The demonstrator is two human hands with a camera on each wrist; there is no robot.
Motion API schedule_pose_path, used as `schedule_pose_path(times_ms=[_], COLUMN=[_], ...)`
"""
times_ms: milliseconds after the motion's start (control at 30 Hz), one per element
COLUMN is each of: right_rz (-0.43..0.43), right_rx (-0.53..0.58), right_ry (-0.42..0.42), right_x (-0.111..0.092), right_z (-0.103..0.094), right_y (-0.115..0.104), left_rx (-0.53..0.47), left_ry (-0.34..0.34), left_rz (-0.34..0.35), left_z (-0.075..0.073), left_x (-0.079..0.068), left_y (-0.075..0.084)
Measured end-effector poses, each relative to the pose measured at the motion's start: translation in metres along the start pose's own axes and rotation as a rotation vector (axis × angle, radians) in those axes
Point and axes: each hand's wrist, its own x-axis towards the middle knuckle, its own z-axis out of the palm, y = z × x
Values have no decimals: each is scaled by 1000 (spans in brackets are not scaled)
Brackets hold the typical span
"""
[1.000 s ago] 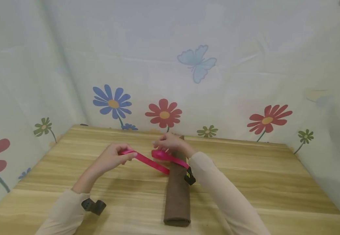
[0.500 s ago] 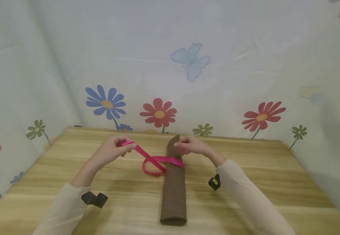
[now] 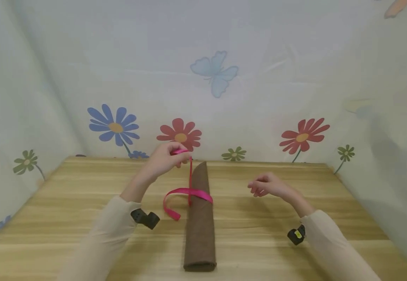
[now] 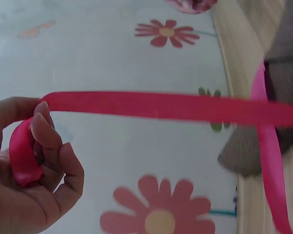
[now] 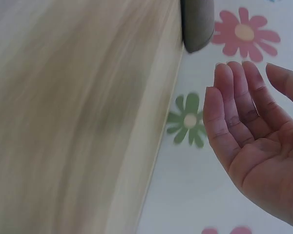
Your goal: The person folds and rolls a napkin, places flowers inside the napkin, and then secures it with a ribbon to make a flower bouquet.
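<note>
A brown rolled cloth (image 3: 200,238) lies lengthwise on the wooden table. A bright pink ribbon (image 3: 200,193) crosses over its upper part, and one tail curls onto the table at its left. My left hand (image 3: 164,160) is raised beyond the loop, pinching the other length of ribbon (image 4: 136,104) between thumb and fingers. That length runs taut from the fingers down to the roll, with a short end curled inside the palm in the left wrist view. To the right of the roll, my right hand (image 3: 269,185) hovers over the table, fingers loosely bent around nothing.
The wooden table (image 3: 259,249) ends at a back edge against a white curtain (image 3: 136,58) printed with flowers and a butterfly. Black wrist cameras sit on both sleeves. In the right wrist view the roll's rounded end (image 5: 198,24) shows at the top.
My left hand has moved right and up, pulling its ribbon length upright. My right hand has let go of the ribbon and moved right, away from the roll; the freed tail has dropped at the left.
</note>
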Motion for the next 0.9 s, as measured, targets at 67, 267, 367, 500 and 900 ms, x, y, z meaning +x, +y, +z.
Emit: schedule_pose_path(times_ms=[67, 267, 367, 500, 900], right_rz=[27, 56, 62, 70, 135], right_rx=[4, 13, 26, 39, 15], right_ry=[16, 45, 59, 75, 113], right_x=[-7, -24, -30, -35, -41], right_z=[-5, -16, -20, -22, -27], right_y=[5, 15, 18, 22, 32], left_rx=[-2, 2, -10, 31, 193], left_ry=[-10, -72, -99, -195, -352], left_rz=[-6, -13, -28, -33, 76], left_z=[15, 63, 87, 109, 103], left_x=[12, 42, 52, 59, 52], left_y=[6, 12, 9, 1, -29])
